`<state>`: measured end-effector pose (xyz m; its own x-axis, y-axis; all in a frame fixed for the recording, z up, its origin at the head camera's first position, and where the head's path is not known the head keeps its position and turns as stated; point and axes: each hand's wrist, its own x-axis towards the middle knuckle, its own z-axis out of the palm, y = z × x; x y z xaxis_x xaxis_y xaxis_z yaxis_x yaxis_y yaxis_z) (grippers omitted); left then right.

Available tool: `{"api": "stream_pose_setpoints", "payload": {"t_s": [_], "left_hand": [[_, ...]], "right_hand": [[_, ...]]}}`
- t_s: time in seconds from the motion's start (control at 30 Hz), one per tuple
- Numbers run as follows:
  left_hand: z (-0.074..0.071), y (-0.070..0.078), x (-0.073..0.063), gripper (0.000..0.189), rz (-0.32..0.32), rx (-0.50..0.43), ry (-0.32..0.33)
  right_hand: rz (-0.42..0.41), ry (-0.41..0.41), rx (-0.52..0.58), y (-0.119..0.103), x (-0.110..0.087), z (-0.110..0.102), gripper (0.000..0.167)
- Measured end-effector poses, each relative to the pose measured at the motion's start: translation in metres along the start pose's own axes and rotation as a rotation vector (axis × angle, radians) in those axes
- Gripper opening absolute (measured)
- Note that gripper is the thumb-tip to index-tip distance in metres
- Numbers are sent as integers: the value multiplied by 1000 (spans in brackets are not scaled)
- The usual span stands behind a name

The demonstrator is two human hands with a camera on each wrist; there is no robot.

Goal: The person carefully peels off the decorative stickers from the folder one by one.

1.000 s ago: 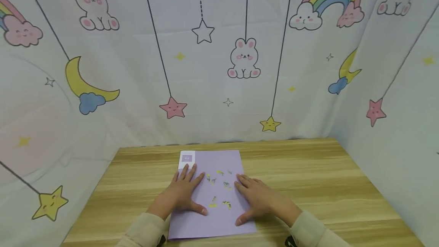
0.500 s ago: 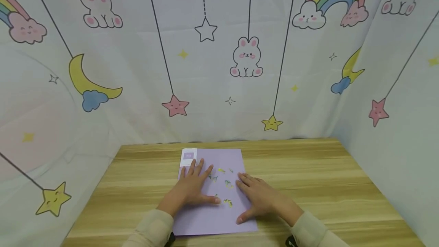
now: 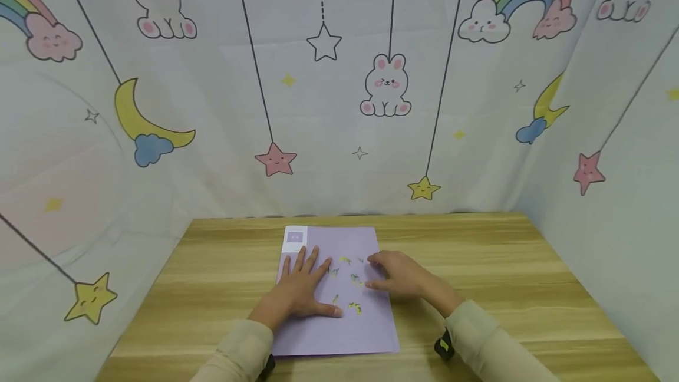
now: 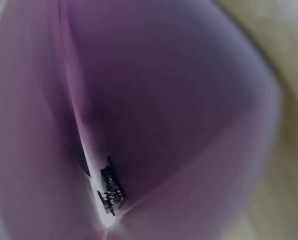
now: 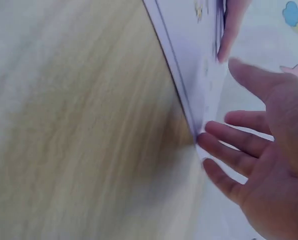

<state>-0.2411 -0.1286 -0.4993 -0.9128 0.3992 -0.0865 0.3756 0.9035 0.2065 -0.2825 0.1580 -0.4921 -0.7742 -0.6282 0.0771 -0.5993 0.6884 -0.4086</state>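
Observation:
A light purple paper folder or booklet [image 3: 329,335] lies on the table, with a white label [image 3: 295,239] at its far left corner. Small yellow and green pieces or marks [image 3: 355,309] are scattered over its middle and right part. My left hand [image 3: 302,293] rests on its left half, fingers spread and thumb pointing right. At the right edge, my right hand [image 3: 405,276] has bent, relaxed fingers with nothing between them. The right wrist view shows those fingertips right by the layered paper edge [image 5: 181,95]. Purple paper [image 4: 179,75] fills most of the left wrist view, blurred.
The wood-grain table [image 3: 498,287] extends to both sides of the paper. Behind it hangs a white curtain [image 3: 223,99] printed with rabbits, stars and rainbows. A small black device [image 3: 444,346] sits under the right wrist.
My left hand has slid right and farther onto the purple paper. My right hand has risen from lying flat near the right edge, its thumb drawn forward and fingers more bent.

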Motion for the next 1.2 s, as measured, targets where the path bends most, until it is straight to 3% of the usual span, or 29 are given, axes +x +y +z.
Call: {"api": "stream_pose_setpoints", "payload": {"t_s": [0.3, 0.5, 0.83, 1.2], "left_hand": [[4, -3, 0, 122, 13, -46, 11], [8, -6, 2, 122, 37, -66, 32], [9, -7, 1, 121, 39, -52, 44], [11, -6, 0, 120, 42, -46, 43]], "right_hand": [[90, 134, 200, 15, 27, 11, 34], [151, 159, 267, 18, 37, 15, 25], [136, 209, 271, 30, 49, 28, 14], [112, 241, 264, 27, 49, 32, 12]]}}
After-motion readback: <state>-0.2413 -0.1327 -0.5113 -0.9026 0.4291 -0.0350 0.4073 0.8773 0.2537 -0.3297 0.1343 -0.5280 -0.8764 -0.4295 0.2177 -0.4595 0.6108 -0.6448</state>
